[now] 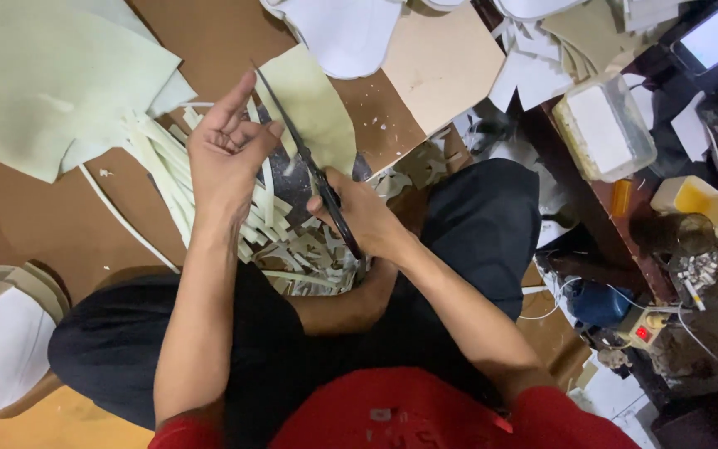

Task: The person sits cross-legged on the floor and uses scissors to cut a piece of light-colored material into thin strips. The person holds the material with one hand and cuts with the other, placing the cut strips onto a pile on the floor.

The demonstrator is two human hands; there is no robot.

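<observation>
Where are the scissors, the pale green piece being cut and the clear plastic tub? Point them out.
scissors [305, 158]: head view, on the blades.
pale green piece [317, 112]: head view, its middle.
clear plastic tub [604, 129]: head view, its lid.

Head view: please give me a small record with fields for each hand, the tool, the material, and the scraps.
left hand: fingers hold the sheet piece
right hand: grips the scissors
scissors: black, blades open, cutting into the sheet piece
sheet piece: pale green, curved edge
strips: pale green offcuts piled under the hands
floor: brown board
</observation>
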